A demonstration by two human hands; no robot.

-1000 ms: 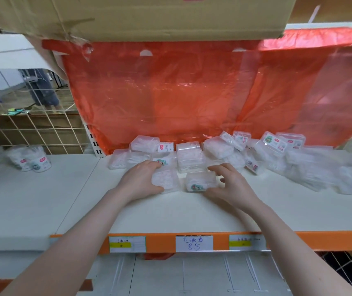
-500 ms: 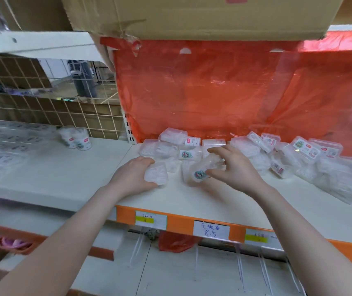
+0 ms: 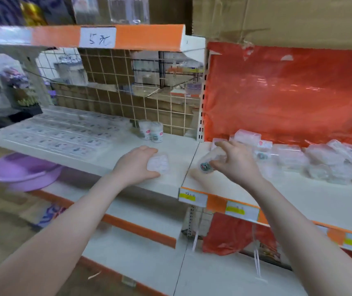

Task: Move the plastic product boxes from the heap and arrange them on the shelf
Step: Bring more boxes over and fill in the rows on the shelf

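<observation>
- Boxes (image 3: 311, 159) are lying heaped on the shelf (image 3: 299, 195).
- Left hand (image 3: 137, 165) is gripping one box (image 3: 158, 164).
- Right hand (image 3: 238, 163) is pinching another (image 3: 208, 161).

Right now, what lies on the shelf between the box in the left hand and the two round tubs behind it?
Nothing: the head view shows only bare white shelf between the box held by the left hand and the round tubs.

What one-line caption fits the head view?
Both hands carry clear plastic boxes: left hand with one box, right hand another, leaving the heap.
</observation>
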